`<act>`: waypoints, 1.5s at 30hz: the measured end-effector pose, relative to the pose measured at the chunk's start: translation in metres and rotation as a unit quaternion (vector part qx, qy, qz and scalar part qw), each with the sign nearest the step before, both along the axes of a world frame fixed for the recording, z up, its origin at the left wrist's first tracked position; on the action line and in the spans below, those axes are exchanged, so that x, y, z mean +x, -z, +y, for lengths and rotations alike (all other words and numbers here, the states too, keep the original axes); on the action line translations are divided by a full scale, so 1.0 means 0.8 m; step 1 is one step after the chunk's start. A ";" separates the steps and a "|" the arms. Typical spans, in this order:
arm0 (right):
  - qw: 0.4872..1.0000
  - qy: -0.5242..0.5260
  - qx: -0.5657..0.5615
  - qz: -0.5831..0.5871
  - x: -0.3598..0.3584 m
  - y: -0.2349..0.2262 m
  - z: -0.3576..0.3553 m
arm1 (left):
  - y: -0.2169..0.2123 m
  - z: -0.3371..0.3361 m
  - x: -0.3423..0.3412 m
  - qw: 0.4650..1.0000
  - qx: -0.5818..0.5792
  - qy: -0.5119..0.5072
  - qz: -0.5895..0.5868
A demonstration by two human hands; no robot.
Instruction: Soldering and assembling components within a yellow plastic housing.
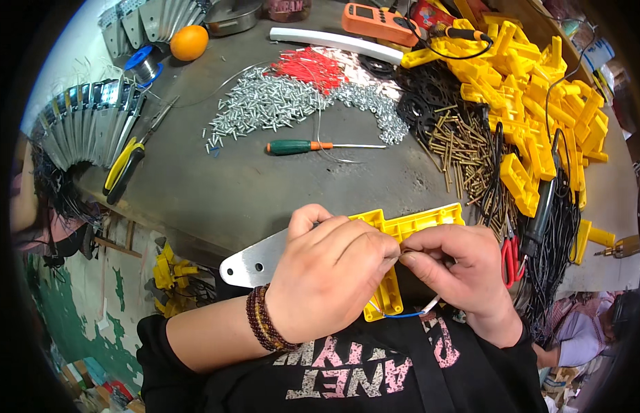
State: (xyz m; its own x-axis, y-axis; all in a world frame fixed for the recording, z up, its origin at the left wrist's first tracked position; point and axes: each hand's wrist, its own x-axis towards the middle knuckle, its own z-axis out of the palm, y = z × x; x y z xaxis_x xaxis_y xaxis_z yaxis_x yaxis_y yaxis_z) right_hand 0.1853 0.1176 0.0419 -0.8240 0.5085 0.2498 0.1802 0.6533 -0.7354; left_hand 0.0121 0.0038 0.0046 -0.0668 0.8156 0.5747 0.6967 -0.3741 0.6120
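My left hand [330, 272] grips a yellow plastic housing [420, 224] with a flat silver metal bracket [254, 261] sticking out to its left, held over the near edge of the bench. My right hand [461, 272] pinches something small against the housing, fingertips meeting those of the left hand. Thin blue and white wires [409, 313] hang from below the housing. A beaded bracelet circles my left wrist.
On the grey bench [216, 186] lie a green-handled screwdriver [299, 146], silver screws [265, 103], red pieces [309, 67], brass screws [457, 148], black rings [416, 96], a heap of yellow housings [533, 96], pliers [123, 168], metal brackets [79, 127], an orange [189, 43].
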 end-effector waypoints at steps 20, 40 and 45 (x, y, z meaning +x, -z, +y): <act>0.946 -0.119 0.293 -0.070 -0.040 -0.006 0.019 | -0.031 0.008 -0.060 0.980 -0.065 0.011 0.188; 0.978 0.168 0.123 0.021 -0.077 -0.029 0.304 | -0.022 0.097 -0.126 0.939 -0.199 0.062 0.275; 0.959 0.141 0.176 0.174 -0.046 -0.032 0.378 | -0.040 0.092 -0.120 0.949 -0.113 0.067 0.287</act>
State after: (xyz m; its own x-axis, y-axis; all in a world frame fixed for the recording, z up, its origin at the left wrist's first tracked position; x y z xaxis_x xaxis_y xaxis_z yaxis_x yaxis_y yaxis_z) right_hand 0.1481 0.4199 0.0676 -0.5027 0.5327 0.6808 0.1695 0.8330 -0.5266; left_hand -0.0842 0.0775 0.0367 0.3180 0.9011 0.2948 0.8948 -0.3880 0.2209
